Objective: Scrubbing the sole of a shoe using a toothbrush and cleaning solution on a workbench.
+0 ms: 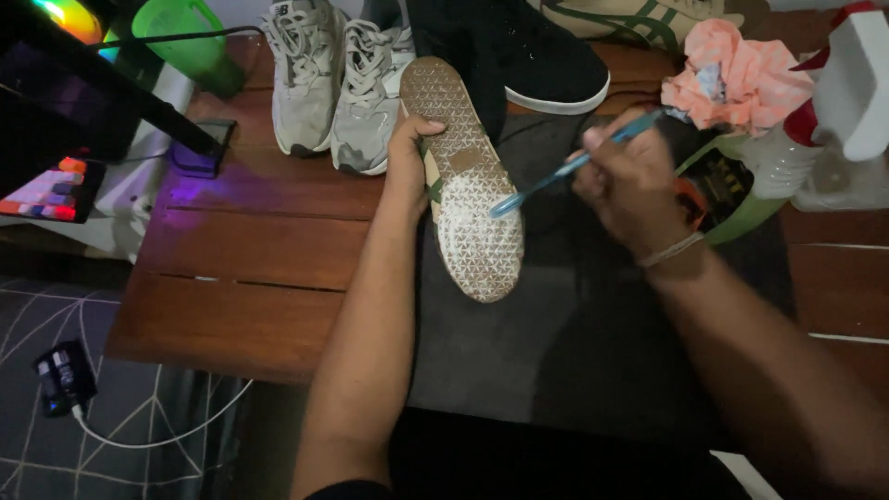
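My left hand grips a pale shoe by its side, sole turned up toward me, over a dark mat. The sole has a triangle tread and looks whitish with foam near the toe end. My right hand holds a blue toothbrush whose bristle head rests on the sole's forefoot. A pale band circles my right wrist.
A grey sneaker pair and a black shoe stand at the back of the wooden table. A peach cloth, a green container and a white spray bottle crowd the right. A charger lies on the floor.
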